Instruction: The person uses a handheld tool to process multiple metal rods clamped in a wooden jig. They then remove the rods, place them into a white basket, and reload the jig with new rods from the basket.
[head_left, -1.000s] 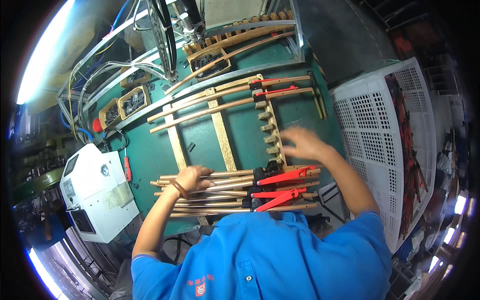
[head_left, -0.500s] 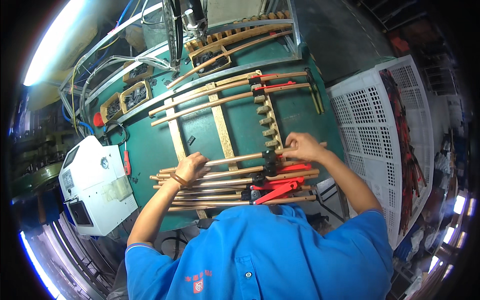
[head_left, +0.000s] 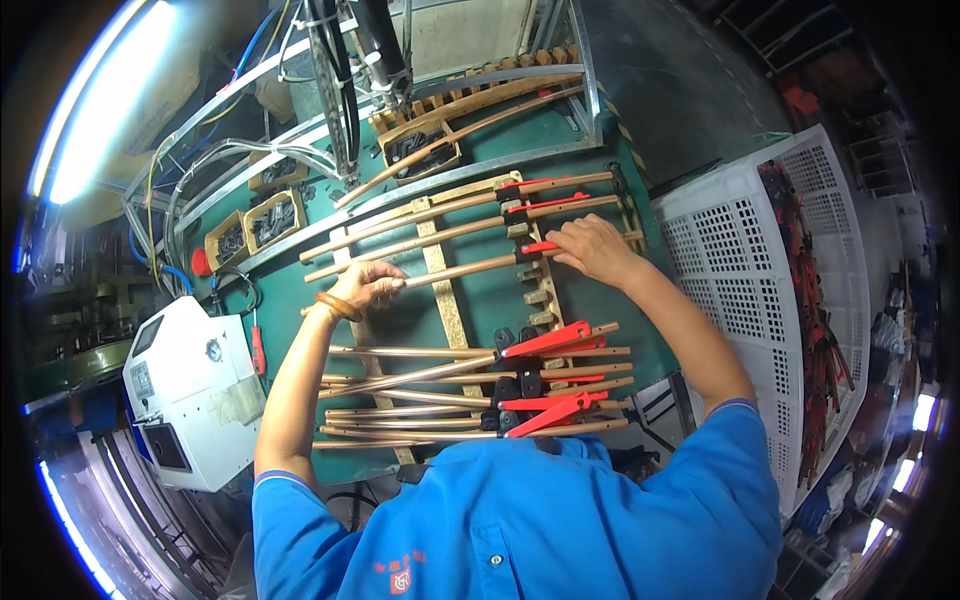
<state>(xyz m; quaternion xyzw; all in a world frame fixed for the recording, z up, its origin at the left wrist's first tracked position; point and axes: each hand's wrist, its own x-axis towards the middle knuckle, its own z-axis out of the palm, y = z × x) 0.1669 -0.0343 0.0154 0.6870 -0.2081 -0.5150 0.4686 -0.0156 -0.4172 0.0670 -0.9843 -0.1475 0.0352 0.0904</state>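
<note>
My left hand (head_left: 368, 286) pinches the left part of a copper-coloured tube (head_left: 460, 271) that carries a black clamp and a red lever (head_left: 541, 247). Closed over the same tube, just right of that lever, is my right hand (head_left: 594, 248). The tube lies across a notched wooden rack (head_left: 538, 298), its clamp beside the blocks. Just beyond it, two similar tubes (head_left: 440, 236) with red levers rest side by side on the rack. Nearer my body, several more tubes (head_left: 400, 413) lie in a loose pile, with black clamps and red levers (head_left: 548, 341).
A white machine box (head_left: 190, 400) and a red-handled screwdriver (head_left: 258, 352) are at the left. Cardboard boxes of black parts (head_left: 274, 218) stand beyond a metal frame (head_left: 470, 163). At the right is a white perforated crate (head_left: 730, 240) holding red and black pieces.
Both hands have moved away from my body, from the pile to the rack, with a tube between them. The pile's tubes have shifted, and one now lies slanted with its red lever up.
</note>
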